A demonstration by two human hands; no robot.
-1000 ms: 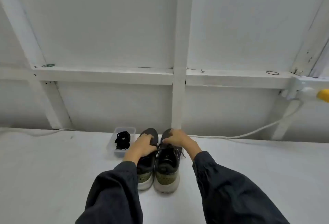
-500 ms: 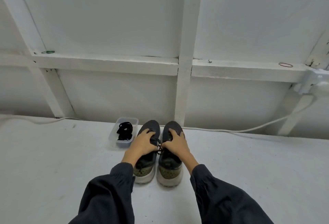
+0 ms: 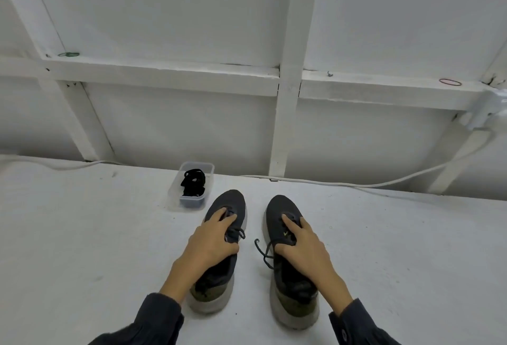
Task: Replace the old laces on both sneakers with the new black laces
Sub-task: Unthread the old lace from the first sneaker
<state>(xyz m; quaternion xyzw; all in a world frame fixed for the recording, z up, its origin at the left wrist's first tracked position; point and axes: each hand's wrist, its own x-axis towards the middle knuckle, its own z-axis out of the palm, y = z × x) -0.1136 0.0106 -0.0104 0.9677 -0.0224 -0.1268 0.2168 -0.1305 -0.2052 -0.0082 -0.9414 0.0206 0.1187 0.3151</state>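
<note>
Two dark grey sneakers with olive heels and pale soles stand toes away from me on the white surface. My left hand [image 3: 212,243] grips the left sneaker [image 3: 229,203] across its laced top. My right hand [image 3: 304,248] grips the right sneaker [image 3: 279,207] the same way, forefinger stretched along the laces. A loose end of the old dark lace [image 3: 263,252] trails off the right sneaker's inner side. The new black laces [image 3: 193,183] lie bundled in a small clear plastic tub [image 3: 175,193] just beyond the left sneaker's toe.
A white wall with wooden battens [image 3: 286,97] rises right behind the surface. A white cable [image 3: 356,184] runs along the back edge. Rubber bands lie on the ledge, one green [image 3: 68,54] and one red [image 3: 450,82].
The sneakers were pressed side by side; now they stand apart with a gap between them and sit closer to me. Both hands stayed on them.
</note>
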